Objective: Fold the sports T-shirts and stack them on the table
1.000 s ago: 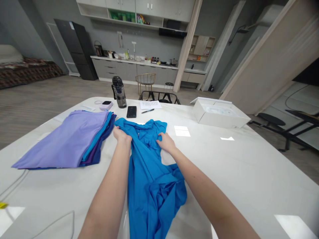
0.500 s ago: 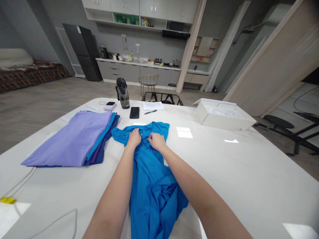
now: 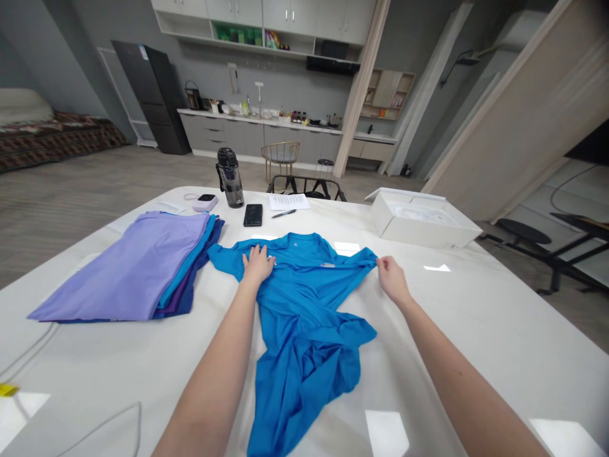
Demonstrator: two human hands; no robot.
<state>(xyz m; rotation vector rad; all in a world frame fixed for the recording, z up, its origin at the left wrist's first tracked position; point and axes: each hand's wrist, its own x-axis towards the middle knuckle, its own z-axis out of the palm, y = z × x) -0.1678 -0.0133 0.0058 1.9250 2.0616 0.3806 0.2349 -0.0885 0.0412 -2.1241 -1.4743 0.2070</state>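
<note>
A bright blue T-shirt lies on the white table, its collar at the far end and its lower part bunched and twisted toward me. My left hand rests on the upper left of the shirt, palm down with the fingers spread. Out to the right, my right hand pinches the tip of the right sleeve and holds it stretched sideways. A small pale mark shows on the chest. Wrinkles run across the middle of the shirt, and its hem is hidden in the folds.
Left of the shirt lies a stack of folded clothes, lilac on top. Beyond are a water bottle, a phone, a pen and a printed sheet. An open white box stands back right; a cable lies front left.
My right hand has moved from the collar area out to the right, drawing the sleeve sideways and spreading the shirt's top. My left hand has flattened, its fingers now spread on the cloth.
</note>
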